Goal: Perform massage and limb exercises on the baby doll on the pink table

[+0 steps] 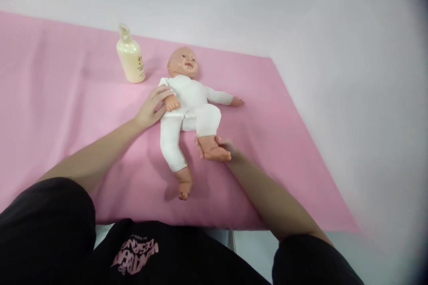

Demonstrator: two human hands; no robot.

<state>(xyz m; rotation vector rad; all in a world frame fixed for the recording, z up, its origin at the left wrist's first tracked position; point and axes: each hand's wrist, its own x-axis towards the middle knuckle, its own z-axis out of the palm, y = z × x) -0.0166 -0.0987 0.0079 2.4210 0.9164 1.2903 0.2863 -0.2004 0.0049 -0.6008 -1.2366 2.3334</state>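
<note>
- Nearest of all: black shirt [140,249] with pink lettering, filling the bottom edge, dark sleeves at both sides.
- Beyond that, two bare forearms reaching forward over a pink cloth [60,98] spread flat on a pale surface [351,75].
- Right hand [224,147] mostly hidden under the doll's raised foot [214,149], fingers curled round it from below and holding it just off the cloth.
- Left hand [154,107] lying flat and loosely spread, palm down, fingertips touching the doll's small hand [172,103] and the side of its white body; not closed round anything.
- Baby doll [189,98] lying on its back near the middle of the cloth, head pointing away, dressed in a white suit.
- Doll's other leg [171,147] stretched straight toward the camera, bare foot resting on the cloth.
- Doll's far arm [222,97] flung out sideways, lying on the cloth, well apart from either hand.
- Farther back, cream pump bottle [130,59] standing upright on the cloth, just beside the doll's head, not touching it.
</note>
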